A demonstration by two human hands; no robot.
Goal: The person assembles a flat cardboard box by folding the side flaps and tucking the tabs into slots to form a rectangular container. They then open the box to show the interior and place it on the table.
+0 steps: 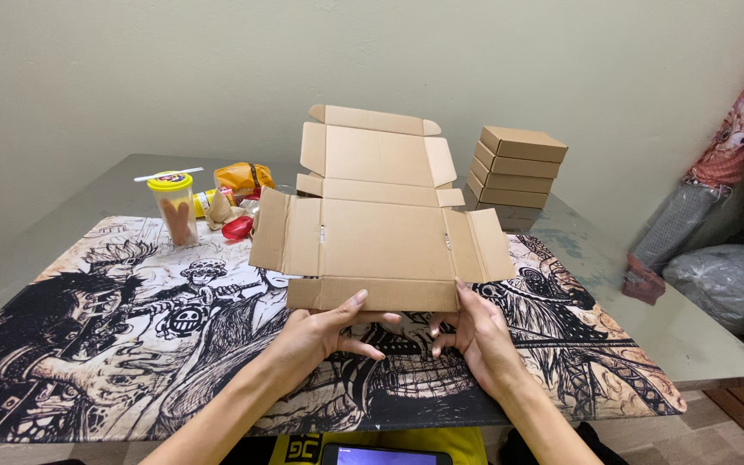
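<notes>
Flat unfolded cardboard box (378, 237) lies on printed b/w cartoon mat (88, 344), mid-table, just ahead of both hands. Far lid panel stands up w/ tabs bent, side flaps spread out L and R, near flap faces the person.

Left hand (320, 331): fingers loosely spread, thumb up against the near flap's edge, other fingers curled under/in front of it. Looks like a light pinch on the flap's left end, not a tight hold.

Right hand (471, 331): fingers half open, thumb touching the flap's right corner, fingertips resting on the mat below. Touching, prob not gripping.

One hand at each end of the flap, likely so it bends evenly along the crease.

Stack of closed small cardboard boxes (517, 168) well back on the right, apart from the flat one. Clear cup w/ yellow lid (174, 207) and snack packets (238, 194) back left. Grey table (691, 336) under the mat. Phone (385, 455) at the bottom edge near the person's lap.
</notes>
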